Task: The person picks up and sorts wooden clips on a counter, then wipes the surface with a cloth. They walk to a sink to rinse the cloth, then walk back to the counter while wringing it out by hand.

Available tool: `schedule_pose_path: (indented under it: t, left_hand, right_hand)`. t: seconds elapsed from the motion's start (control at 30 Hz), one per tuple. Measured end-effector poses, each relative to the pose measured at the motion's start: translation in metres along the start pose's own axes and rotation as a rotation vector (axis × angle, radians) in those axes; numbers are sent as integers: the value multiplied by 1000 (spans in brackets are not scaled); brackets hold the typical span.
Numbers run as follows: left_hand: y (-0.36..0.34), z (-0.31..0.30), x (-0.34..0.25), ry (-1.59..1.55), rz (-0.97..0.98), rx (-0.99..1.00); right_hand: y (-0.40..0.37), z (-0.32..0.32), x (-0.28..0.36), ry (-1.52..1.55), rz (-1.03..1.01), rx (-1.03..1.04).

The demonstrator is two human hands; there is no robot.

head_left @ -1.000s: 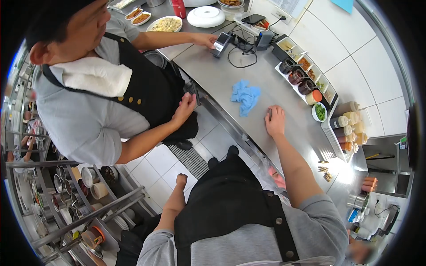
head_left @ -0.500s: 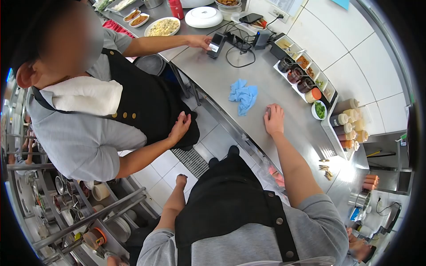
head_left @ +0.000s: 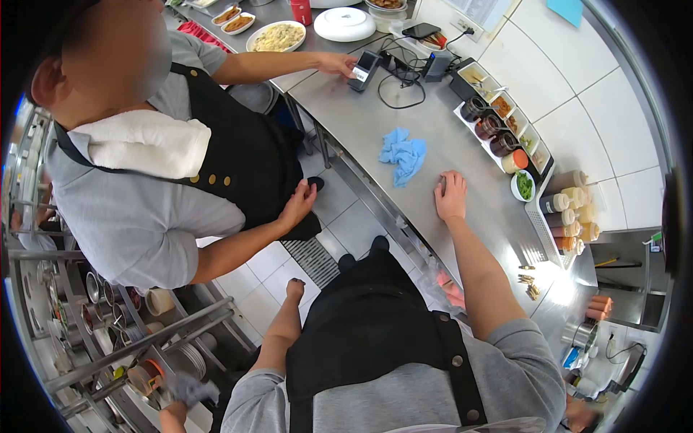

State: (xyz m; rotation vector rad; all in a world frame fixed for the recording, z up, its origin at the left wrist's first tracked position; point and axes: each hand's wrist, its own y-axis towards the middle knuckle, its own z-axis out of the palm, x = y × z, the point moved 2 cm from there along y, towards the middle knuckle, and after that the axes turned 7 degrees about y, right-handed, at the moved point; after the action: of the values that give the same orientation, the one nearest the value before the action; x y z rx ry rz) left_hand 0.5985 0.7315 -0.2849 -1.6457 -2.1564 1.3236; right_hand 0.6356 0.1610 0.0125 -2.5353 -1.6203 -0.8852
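Observation:
My right hand (head_left: 450, 195) rests palm down on the steel counter (head_left: 375, 123), fingers loosely together, holding nothing. A crumpled blue cloth (head_left: 404, 155) lies just left of it, apart from the hand. My left hand (head_left: 294, 289) hangs at my side above the tiled floor, curled into a fist with nothing in it. A co-worker in a black vest with a white towel (head_left: 148, 143) on the shoulder stands to my left. One of the co-worker's hands (head_left: 338, 63) touches a card terminal (head_left: 363, 70); the other (head_left: 300, 204) rests at the waist.
Sauce pots and a garnish tray (head_left: 505, 123) line the counter's far edge, with squeeze bottles (head_left: 570, 209) beside them. Cables and a phone (head_left: 420, 30) lie near the terminal. Plates of food (head_left: 276, 36) sit further back. A rack of metal cups (head_left: 108, 303) stands at lower left.
The co-worker has shifted slightly and the view has tilted a little. Both my hands stay where they were.

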Motion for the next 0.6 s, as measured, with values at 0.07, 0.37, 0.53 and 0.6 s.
schedule_pose_path:
  t: [0.07, 0.37, 0.53, 0.6]
  left_hand:
    - [-6, -1, -1, -24, -34, -5]
    - [-3, -1, 6, -52, -96, 18]
    - [-4, -4, 10, -43, -87, -7]
    - [-6, -7, 9, -24, -93, -6]
  right_hand:
    - [0, 1, -1, 7, -4, -8]
    - [-1, 2, -3, 39, -21, -24]
    - [-2, 1, 0, 8, -6, -14]
    - [-2, -1, 3, -3, 1, -13]
